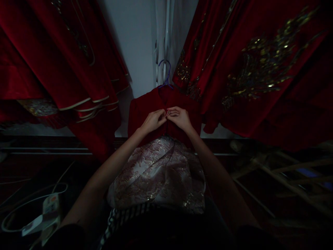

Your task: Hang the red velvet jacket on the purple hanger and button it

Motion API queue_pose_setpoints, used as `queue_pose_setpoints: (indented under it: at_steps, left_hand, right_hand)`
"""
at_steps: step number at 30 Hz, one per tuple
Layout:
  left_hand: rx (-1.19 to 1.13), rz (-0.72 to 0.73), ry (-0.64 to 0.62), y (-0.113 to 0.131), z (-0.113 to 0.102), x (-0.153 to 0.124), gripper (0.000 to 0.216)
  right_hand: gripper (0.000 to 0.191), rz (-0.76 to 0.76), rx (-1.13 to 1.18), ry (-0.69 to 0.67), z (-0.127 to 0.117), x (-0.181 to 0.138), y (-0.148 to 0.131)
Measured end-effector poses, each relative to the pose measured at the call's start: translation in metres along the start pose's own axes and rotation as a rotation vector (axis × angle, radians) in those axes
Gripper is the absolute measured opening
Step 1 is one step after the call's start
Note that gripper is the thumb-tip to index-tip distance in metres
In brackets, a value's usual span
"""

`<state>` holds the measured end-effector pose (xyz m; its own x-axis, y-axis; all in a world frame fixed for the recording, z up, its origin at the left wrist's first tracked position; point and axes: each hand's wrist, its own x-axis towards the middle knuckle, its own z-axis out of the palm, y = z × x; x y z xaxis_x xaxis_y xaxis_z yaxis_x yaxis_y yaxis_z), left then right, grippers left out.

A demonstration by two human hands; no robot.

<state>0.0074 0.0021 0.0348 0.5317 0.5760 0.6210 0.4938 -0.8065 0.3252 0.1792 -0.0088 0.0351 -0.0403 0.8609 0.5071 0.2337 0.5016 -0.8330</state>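
A dark red garment (pixel 145 111) hangs from a purple hanger (pixel 166 74) against a white wall. Both my hands meet at the middle of its chest. My left hand (pixel 154 120) pinches the left edge of the front opening. My right hand (pixel 180 117) pinches the right edge, where a small shiny fastener (pixel 168 112) sits between the fingertips. A pale pink and gold patterned cloth (pixel 158 177) lies draped below my forearms.
Red embroidered garments hang at the left (pixel 65 62) and at the right (pixel 260 69). A white power strip (pixel 49 208) with cables lies on the dark floor at lower left. Wooden rods (pixel 286 173) stand at right.
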Motion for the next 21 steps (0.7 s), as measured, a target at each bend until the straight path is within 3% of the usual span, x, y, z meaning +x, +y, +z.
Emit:
queue_pose_setpoints:
  at_steps: [9,13,16,18,21]
  left_hand:
    - [0.182,0.013,-0.105,0.004,0.0,0.005,0.019]
    - [0.052,-0.137,0.118,0.014,0.017,-0.006,0.016]
    - [-0.149,-0.297,0.285,0.022,0.036,-0.026,0.021]
    - [-0.235,-0.408,0.25,0.024,0.051,-0.041,0.032]
    - [-0.276,-0.54,0.045,0.023,0.07,-0.059,0.044]
  right_hand:
    - [0.029,0.001,-0.133,0.042,0.009,0.006,0.005]
    - [0.034,0.002,0.008,0.12,0.017,-0.01,0.017]
    - [0.049,0.044,0.054,0.058,0.014,-0.039,0.032]
    - [0.059,0.058,-0.063,0.022,0.008,-0.059,0.042]
    - [0.051,0.135,-0.179,0.034,-0.002,-0.078,0.05]
